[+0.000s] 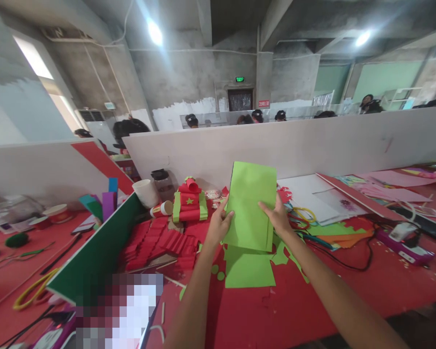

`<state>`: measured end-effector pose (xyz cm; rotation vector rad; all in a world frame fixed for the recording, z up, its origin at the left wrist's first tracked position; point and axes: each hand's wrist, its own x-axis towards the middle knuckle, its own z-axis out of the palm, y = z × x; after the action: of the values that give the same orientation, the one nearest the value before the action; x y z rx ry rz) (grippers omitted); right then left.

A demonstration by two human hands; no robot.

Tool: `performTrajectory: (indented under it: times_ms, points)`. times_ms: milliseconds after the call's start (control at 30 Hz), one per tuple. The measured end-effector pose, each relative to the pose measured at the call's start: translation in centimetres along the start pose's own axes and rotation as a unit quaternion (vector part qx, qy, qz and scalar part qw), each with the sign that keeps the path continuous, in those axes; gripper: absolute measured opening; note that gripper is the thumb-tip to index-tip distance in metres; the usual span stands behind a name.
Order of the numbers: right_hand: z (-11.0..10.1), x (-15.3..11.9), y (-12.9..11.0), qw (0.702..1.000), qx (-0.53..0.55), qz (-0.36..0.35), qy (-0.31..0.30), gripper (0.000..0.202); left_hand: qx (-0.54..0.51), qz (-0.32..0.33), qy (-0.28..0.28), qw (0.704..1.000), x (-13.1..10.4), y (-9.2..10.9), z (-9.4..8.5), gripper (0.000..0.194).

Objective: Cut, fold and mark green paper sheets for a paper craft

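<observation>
A folded sheet of bright green paper [252, 203] is held up above the table between my two hands. My left hand [221, 220] grips its left edge, thumb on the front face. On the right edge, my right hand [276, 213] pinches the paper with the thumb in front. The fingers behind the sheet are partly hidden. Below it, another green paper piece [250, 270] lies flat on the red table [247, 315]. Small green scraps [280, 256] lie around it. A red and green paper model with a star [190, 203] stands beyond my left hand.
Folded red paper strips [163, 242] lie at left beside a green divider board [94, 252]. A paper cup [145, 193] and a dark-lidded bottle [162, 184] stand behind. Scissors with yellow handles [305, 214], a cable and a purple power strip [405, 247] are at right.
</observation>
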<state>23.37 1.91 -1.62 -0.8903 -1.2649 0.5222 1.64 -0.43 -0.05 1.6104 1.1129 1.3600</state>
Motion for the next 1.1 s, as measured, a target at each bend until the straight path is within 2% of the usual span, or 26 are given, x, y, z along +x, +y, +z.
performTrajectory:
  times_ms: [133,300,400,533,700,867,1100]
  points:
    - [-0.1,-0.1,-0.4,1.0,-0.025,-0.007,0.008,0.068,-0.019,-0.008,-0.012,1.0,0.1,-0.2,0.1,0.066]
    - [-0.4,0.1,-0.7,0.998,-0.044,-0.031,0.025,0.062,-0.038,-0.057,-0.064,0.996,-0.1,-0.7,-0.2,0.065]
    - [-0.8,0.5,-0.3,0.996,-0.048,-0.035,0.06,0.063,-0.035,-0.108,-0.076,0.991,-0.5,-1.2,-0.9,0.066]
    - [-1.6,1.0,0.2,0.99,-0.078,-0.024,0.118,0.061,-0.083,-0.169,-0.118,0.975,-0.8,-1.0,-1.3,0.066]
    - [-2.0,1.3,0.3,0.986,-0.077,-0.026,0.143,0.056,-0.117,-0.112,-0.16,0.974,-0.8,0.4,-0.6,0.065]
    - [-1.9,1.3,0.4,0.984,-0.085,-0.017,0.153,0.061,-0.109,-0.079,-0.13,0.982,-0.7,0.7,0.0,0.059]
    - [-1.9,1.2,0.0,0.99,-0.044,-0.011,0.135,0.06,-0.144,-0.08,-0.126,0.978,-0.5,0.2,0.1,0.061]
